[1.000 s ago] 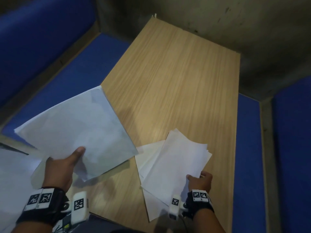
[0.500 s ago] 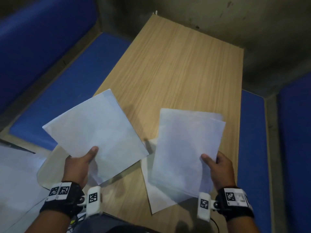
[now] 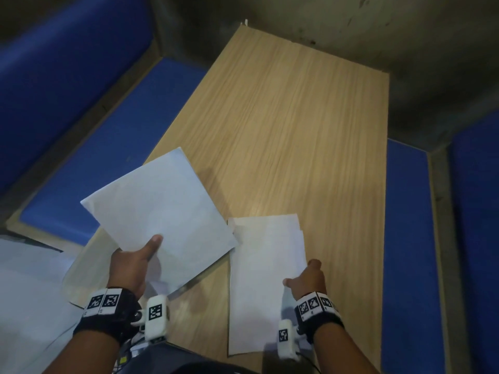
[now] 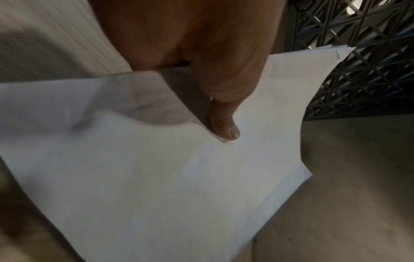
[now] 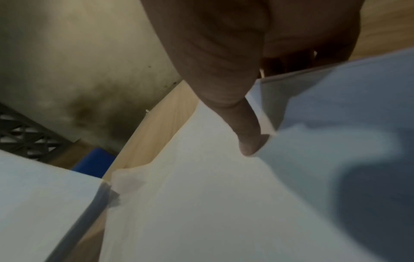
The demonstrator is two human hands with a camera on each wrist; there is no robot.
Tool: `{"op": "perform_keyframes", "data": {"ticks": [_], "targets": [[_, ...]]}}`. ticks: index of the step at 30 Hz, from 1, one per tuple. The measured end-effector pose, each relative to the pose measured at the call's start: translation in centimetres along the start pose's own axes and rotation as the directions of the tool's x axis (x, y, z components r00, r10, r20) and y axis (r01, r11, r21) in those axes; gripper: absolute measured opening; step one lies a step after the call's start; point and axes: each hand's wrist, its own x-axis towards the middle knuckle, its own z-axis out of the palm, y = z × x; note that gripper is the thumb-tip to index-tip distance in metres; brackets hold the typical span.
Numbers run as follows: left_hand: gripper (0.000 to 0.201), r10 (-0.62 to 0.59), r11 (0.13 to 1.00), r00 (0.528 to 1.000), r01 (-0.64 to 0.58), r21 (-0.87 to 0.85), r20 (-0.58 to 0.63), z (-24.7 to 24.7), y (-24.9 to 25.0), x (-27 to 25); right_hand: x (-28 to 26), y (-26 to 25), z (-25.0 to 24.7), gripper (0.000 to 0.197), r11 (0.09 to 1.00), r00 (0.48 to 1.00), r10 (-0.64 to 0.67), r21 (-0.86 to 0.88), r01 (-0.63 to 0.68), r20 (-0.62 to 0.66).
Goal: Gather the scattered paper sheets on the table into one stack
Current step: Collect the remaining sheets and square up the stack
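Note:
My left hand [image 3: 135, 261] pinches a few white sheets [image 3: 159, 211] by their near edge and holds them tilted above the table's left side; the thumb [image 4: 224, 127] lies on top of these sheets [image 4: 156, 177]. My right hand [image 3: 306, 279] grips a second bundle of white sheets [image 3: 266, 271] by its right edge, thumb [image 5: 246, 138] on top of this bundle [image 5: 201, 203]. That bundle hangs low over the wooden table [image 3: 297, 144] near its front. Whether a sheet lies flat beneath it I cannot tell.
Blue padded benches [image 3: 108, 147] flank the table on the left and on the right [image 3: 407, 238]. A dark stained wall [image 3: 351, 22] stands behind the far edge. More white paper [image 3: 27, 306] lies at the lower left, off the table. A dark lattice crate [image 4: 358, 70] shows in the left wrist view.
Both hands moved inward. The right bundle has dropped lower toward the table and turned straight. The left sheets shifted right, their corner now close to the right bundle.

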Motion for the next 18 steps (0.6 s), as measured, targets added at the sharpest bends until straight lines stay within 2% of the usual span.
{"op": "perform_keyframes", "data": {"ticks": [2,5,8,11,14,16,18], "targets": [[0.052,0.011,1.000,1.000,-0.011,0.012,0.015,0.5,0.0,0.2,0.4,0.7,-0.1,0.066,0.999,0.998,-0.026,0.028,0.025,0.050],[0.049,0.018,0.999,1.000,-0.019,0.037,0.025,1.2,-0.3,1.1,0.3,2.1,-0.7,0.040,0.986,0.984,-0.147,0.097,0.138,0.096],[0.041,0.023,0.994,0.999,-0.020,0.103,-0.023,1.4,-0.3,2.2,-0.9,3.6,-3.0,0.035,0.939,0.971,-0.237,0.264,0.220,0.034],[0.042,0.060,0.979,0.997,-0.048,0.197,-0.055,1.4,-0.7,3.8,-2.3,4.8,-6.2,0.031,0.879,0.955,-0.295,0.388,0.278,-0.014],[0.042,0.059,0.966,0.998,-0.064,0.252,0.026,2.1,-1.3,4.1,-3.5,5.3,-8.7,0.026,0.823,0.943,-0.331,0.490,0.289,0.001],[0.041,0.011,0.963,0.992,-0.044,0.267,0.124,3.2,-1.7,3.2,-3.9,5.2,-9.1,0.026,0.788,0.936,-0.353,0.544,0.289,0.014],[0.042,-0.045,0.962,0.967,-0.025,0.272,0.250,4.9,-2.3,1.7,-3.9,4.7,-8.5,0.029,0.760,0.931,-0.364,0.584,0.285,0.020]]}}
